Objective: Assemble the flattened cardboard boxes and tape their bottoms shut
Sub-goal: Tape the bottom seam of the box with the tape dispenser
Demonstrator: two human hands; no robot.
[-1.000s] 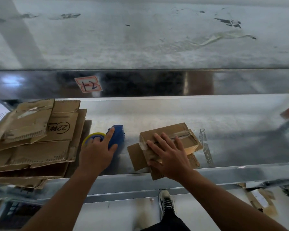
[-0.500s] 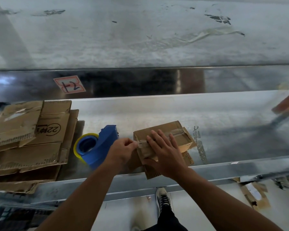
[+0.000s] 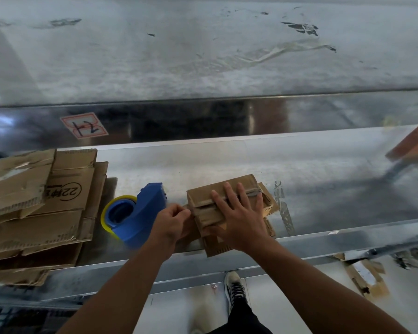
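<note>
Your right hand [image 3: 238, 214] lies spread flat on the box [image 3: 203, 195], long axis running 9-to-3 o'clock, while your left hand [image 3: 171, 219] pinches its 9 o'clock end.

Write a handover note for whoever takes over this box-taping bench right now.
Right hand: flat, pressing the small box on the metal table.
Left hand: fingers curled at the box's left edge; what it pinches is unclear.
Tape dispenser: set down left of the box.
Done: tape strip across this box's top face.
Left: flattened boxes stacked at far left.
</note>
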